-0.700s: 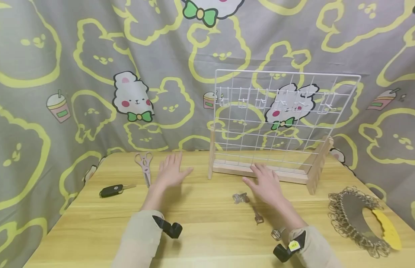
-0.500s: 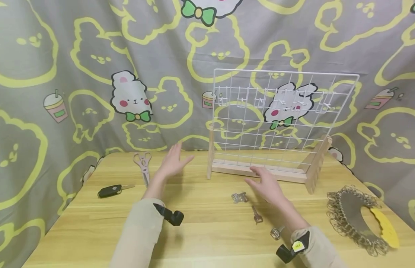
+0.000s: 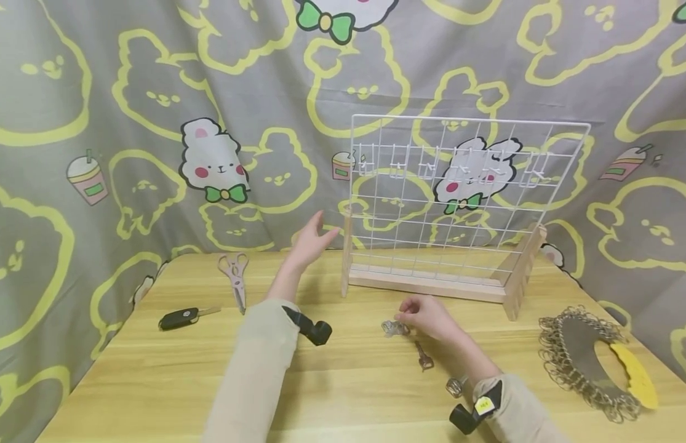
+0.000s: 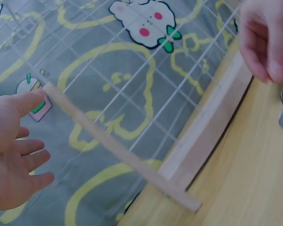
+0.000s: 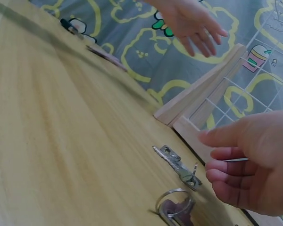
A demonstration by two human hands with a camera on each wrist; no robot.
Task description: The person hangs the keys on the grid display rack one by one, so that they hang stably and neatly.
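My right hand (image 3: 428, 317) is just above a bunch of silver keys (image 3: 394, 327) on the table. In the right wrist view its fingers bend loosely, with a small gap between them and the silver keys (image 5: 177, 167). Closer to the wrist lies a key with a brownish head (image 3: 424, 357), which carries a metal ring (image 5: 173, 192). Under the right forearm sits another small metal item (image 3: 455, 386). Raised at the rack's left side, my left hand (image 3: 312, 242) has spread fingers and holds nothing. Its thumb is near the wooden post (image 4: 118, 148); contact cannot be made out.
A white wire grid rack (image 3: 431, 212) in a wooden stand (image 3: 426, 284) stands at the back, small white hooks along its upper part. Scissors (image 3: 237, 280) and a black car key (image 3: 179, 318) lie left. At right is a yellow-and-grey holder (image 3: 575, 351) fringed with metal rings.
My left hand has moved up and right toward the rack's left post. The right hand has come down toward the silver keys, its fingers bending more.
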